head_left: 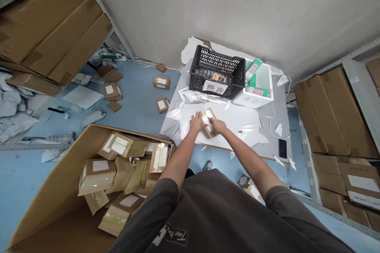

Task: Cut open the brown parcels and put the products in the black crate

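Note:
A small taped cardboard box (209, 130) lies on white paper at the table's near side, with shiny tape and a pale label on top. My left hand (197, 121) grips its left edge, thumb toward the near side and fingers toward the far corner. Closed over the box's right part is my right hand (219, 125). A small dark tip pokes out from its fingers onto the tape; what kind of tool it is, I cannot make out.
Behind the box stand a black plastic crate (218, 69) and a white foam box (259, 81) with green-pink packages. A phone (282, 148) lies at the table's right. On my left, a big carton (56, 189) holds several parcels. Shelves (350, 87) flank both sides.

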`<move>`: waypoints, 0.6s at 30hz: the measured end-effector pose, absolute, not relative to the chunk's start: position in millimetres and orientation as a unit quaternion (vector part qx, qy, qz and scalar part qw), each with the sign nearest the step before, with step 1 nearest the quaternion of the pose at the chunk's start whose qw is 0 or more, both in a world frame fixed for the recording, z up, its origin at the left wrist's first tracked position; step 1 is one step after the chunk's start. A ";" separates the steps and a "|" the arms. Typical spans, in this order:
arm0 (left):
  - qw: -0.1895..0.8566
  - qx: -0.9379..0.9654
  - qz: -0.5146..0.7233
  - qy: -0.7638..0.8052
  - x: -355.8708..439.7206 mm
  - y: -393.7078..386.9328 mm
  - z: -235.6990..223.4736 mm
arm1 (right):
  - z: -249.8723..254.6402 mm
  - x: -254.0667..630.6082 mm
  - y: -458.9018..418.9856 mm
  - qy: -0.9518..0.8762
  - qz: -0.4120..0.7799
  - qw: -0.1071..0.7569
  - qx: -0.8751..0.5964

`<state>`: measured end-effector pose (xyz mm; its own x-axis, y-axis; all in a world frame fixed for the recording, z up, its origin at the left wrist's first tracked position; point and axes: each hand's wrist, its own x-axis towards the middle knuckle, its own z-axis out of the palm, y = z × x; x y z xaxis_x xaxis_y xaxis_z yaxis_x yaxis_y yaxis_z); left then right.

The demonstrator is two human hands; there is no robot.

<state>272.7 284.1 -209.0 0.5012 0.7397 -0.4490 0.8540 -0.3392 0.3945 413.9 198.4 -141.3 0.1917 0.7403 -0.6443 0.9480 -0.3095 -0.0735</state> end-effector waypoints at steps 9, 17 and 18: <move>0.271 0.822 -0.112 0.488 277.2 283.7 -209.5 | -127.0 407.5 101.8 0.520 -0.335 0.193 0.762; 0.243 0.829 -0.114 0.490 279.4 280.6 -211.2 | -124.0 401.7 75.9 0.511 -0.334 0.164 0.775; 0.240 0.830 -0.115 0.490 280.4 281.0 -210.8 | -123.6 402.0 73.7 0.507 -0.335 0.159 0.778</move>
<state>280.4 281.0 -210.8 0.4925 0.7585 -0.4268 0.8692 -0.4041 0.2849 402.0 73.7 -123.6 0.2619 0.6825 -0.6823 0.8950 -0.4362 -0.0928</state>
